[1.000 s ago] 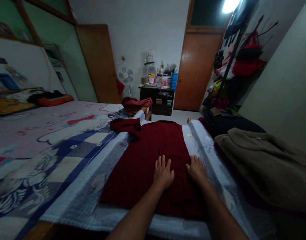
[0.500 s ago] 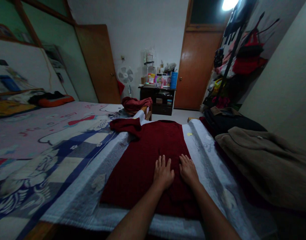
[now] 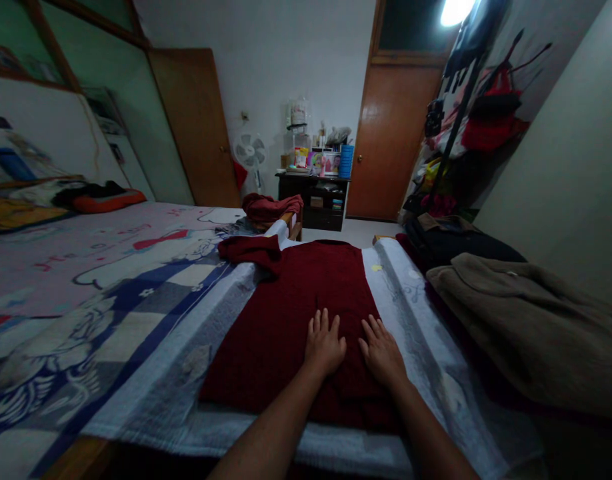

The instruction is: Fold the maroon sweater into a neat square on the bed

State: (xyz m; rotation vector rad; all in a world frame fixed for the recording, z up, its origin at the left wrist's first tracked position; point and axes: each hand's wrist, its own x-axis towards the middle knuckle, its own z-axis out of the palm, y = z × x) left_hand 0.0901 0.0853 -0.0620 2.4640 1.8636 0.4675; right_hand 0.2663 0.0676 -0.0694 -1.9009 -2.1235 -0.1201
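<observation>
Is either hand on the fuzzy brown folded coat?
No, the left hand and right hand both lie on the flat, dark red cloth garment.

Wide cloth garment (image 3: 276, 327) coloured deep maroon; pale-blue fabric bed cover (image 3: 141, 400) banded in grey; blue-and-white blanket (image 3: 141, 330) patterned with checks, flowers; pink sheet (image 3: 106, 230) printed with red motifs.

Over there, a pale blue bed cover (image 3: 151, 400) stretches either side of the left hand (image 3: 325, 343) and right hand (image 3: 383, 352); on it, beneath them both, lies a dark red garment (image 3: 281, 333), spread flat.
</observation>
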